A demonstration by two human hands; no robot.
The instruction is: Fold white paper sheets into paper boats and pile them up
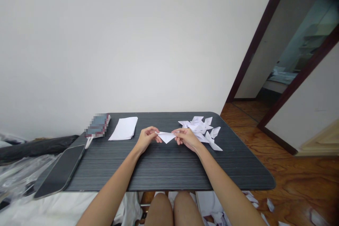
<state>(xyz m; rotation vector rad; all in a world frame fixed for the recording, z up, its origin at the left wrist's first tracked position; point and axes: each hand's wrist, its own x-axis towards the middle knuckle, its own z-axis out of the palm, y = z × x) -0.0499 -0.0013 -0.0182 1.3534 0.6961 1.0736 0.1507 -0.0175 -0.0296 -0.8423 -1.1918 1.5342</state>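
Between my two hands, above the middle of the dark table, is a small white folded paper (166, 137), a triangle with its point toward me. My left hand (148, 136) pinches its left corner between thumb and fingers. At the right corner my right hand (185, 137) grips it the same way. Just beyond my right hand lies a pile of folded white paper pieces (197, 126), several with pointed ends. A stack of flat white paper sheets (123, 129) rests to the left of my left hand.
The dark table (169, 176) stands against a white wall. At its left edge lies a tablet (62, 171), with a blurred-out packet (97, 126) behind it. Paper scraps (270, 204) are on the wooden floor at the right. An open doorway (272, 53) is at the far right.
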